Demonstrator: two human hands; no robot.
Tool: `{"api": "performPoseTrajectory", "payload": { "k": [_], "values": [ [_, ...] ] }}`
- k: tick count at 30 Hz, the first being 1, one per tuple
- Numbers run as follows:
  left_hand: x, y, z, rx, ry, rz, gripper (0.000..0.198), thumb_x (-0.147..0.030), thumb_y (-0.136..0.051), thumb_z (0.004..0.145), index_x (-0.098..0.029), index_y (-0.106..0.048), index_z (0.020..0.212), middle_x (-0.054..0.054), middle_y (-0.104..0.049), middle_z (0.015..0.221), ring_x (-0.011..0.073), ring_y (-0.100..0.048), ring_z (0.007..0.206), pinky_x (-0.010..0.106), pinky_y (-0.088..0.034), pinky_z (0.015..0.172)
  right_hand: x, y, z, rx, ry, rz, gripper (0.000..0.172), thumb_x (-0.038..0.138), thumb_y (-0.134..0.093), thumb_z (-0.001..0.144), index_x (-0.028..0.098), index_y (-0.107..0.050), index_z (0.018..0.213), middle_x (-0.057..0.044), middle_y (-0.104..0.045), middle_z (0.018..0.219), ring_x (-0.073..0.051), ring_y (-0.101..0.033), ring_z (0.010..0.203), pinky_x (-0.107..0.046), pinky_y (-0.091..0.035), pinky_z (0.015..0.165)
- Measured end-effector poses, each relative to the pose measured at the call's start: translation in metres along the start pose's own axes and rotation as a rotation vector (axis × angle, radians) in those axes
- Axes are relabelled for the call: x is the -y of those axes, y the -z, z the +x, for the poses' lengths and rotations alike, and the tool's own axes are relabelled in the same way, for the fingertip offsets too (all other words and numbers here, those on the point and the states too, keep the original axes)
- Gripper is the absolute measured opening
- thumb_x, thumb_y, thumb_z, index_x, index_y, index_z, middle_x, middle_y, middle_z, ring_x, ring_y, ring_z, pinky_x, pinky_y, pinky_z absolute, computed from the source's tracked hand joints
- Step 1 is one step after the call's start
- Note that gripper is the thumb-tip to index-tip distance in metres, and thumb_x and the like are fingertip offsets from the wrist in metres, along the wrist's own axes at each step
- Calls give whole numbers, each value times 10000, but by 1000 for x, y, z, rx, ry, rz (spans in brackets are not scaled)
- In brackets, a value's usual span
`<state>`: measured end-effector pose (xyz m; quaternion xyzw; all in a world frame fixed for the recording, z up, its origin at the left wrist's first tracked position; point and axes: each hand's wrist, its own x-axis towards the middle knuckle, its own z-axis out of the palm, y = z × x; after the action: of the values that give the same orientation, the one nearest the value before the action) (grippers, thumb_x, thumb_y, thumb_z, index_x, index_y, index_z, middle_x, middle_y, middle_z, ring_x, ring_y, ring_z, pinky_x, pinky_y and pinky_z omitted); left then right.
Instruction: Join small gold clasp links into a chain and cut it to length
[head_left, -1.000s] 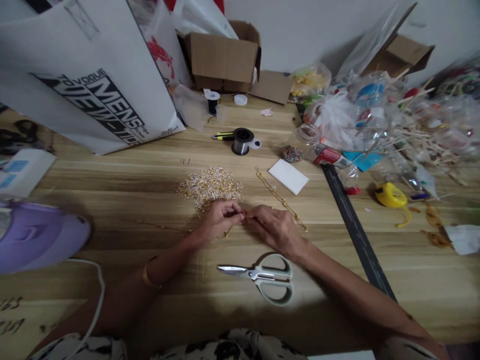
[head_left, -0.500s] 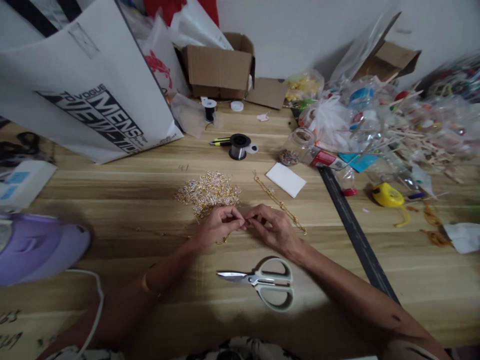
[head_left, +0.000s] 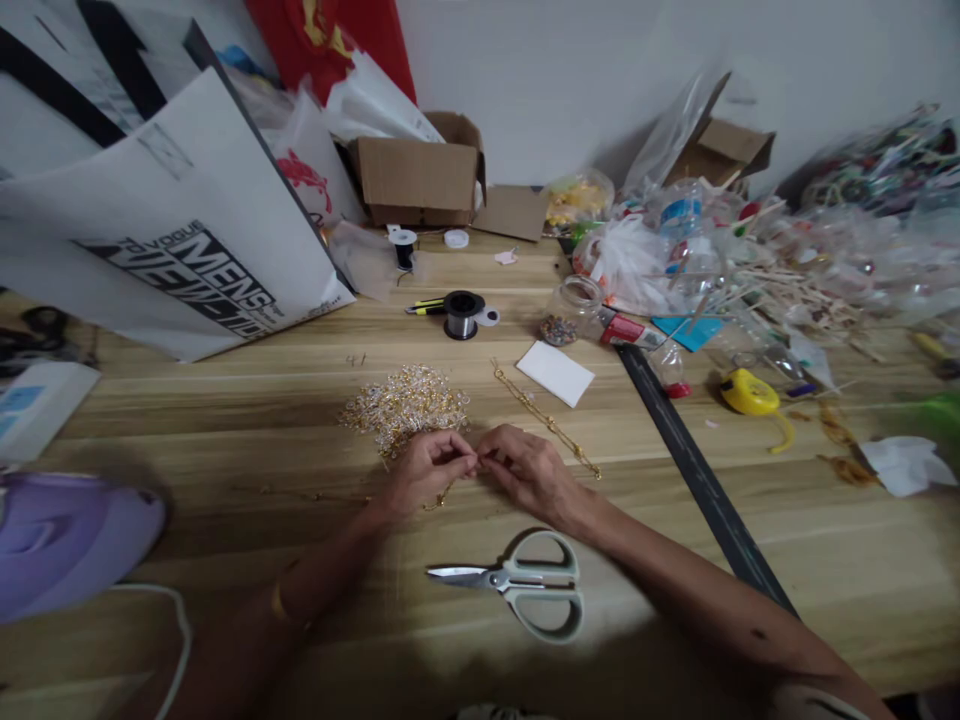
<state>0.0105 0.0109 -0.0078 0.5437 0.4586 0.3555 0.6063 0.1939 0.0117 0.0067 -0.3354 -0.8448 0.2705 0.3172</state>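
Note:
My left hand (head_left: 424,470) and my right hand (head_left: 525,470) meet fingertip to fingertip over the wooden table (head_left: 225,440). Both are closed in a pinch on a thin gold chain (head_left: 439,497) that trails down and left from my left hand. Just behind my left hand lies a heap of small gold and clear beaded pieces (head_left: 405,405). A second gold chain (head_left: 544,418) runs diagonally behind my right hand. Grey-handled scissors (head_left: 525,583) lie shut on the table in front of my hands.
A wire spool (head_left: 460,314), a white card (head_left: 555,373), a bead jar (head_left: 570,308), a long black ruler (head_left: 701,480) and a yellow tape measure (head_left: 746,395) lie around. A white bag (head_left: 172,250), cardboard box (head_left: 420,170) and cluttered plastic bags stand behind. A purple object (head_left: 67,540) sits left.
The view has tipped upward, so everything sits lower in the frame. My hands keep the same pinch on the chain with only small finger shifts.

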Motion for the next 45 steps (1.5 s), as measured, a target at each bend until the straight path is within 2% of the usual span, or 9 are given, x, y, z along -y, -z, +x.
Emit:
{"api": "performPoseTrajectory", "payload": {
  "k": [4, 8, 16, 27, 38, 45],
  "values": [
    [1, -1, -1, -11, -14, 32, 149, -254, -653, 700, -128, -575, 686, -3, -590, 626, 102, -542, 606, 208, -411, 591, 0, 1, 1, 39, 5, -2, 82, 145, -479, 886, 170, -556, 869, -55, -599, 838, -143, -555, 758, -247, -437, 677],
    [2, -2, -1, -22, -26, 79, 128, -239, -636, 711, -128, -575, 693, -6, -581, 622, 99, -530, 595, 206, -400, 579, 0, 1, 2, 23, -33, 47, 64, 147, -507, 869, 170, -563, 848, -44, -598, 813, -137, -556, 738, -242, -434, 664],
    [7, -3, -1, -63, -93, 122, 119, -250, -634, 718, -138, -606, 691, 10, -599, 653, 113, -537, 629, 208, -410, 595, -6, -6, 2, 29, -274, 157, 42, 182, -564, 806, 148, -581, 788, 0, -572, 677, -99, -500, 585, -195, -379, 528],
    [7, -1, 0, -86, -79, 142, 79, -206, -623, 698, -133, -603, 678, 1, -585, 625, 108, -533, 602, 206, -411, 581, -8, -8, 2, 39, -292, 235, 84, 179, -548, 812, 136, -604, 768, -9, -573, 687, -98, -482, 593, -198, -360, 533],
    [5, 0, 3, -128, -45, 86, 86, -206, -654, 660, -132, -610, 665, 5, -606, 621, 115, -551, 598, 213, -422, 587, -9, -8, 7, 21, -500, 753, 214, 327, -653, 750, 136, -557, 756, 13, -553, 632, -78, -479, 534, -199, -389, 505],
    [2, 0, 2, -106, -40, 70, 99, -214, -654, 671, -128, -606, 657, 7, -610, 636, 113, -554, 613, 216, -425, 603, -8, -6, 8, 14, -505, 757, 205, 318, -657, 744, 140, -557, 768, 12, -556, 638, -84, -478, 548, -203, -378, 510]
  ]
}}
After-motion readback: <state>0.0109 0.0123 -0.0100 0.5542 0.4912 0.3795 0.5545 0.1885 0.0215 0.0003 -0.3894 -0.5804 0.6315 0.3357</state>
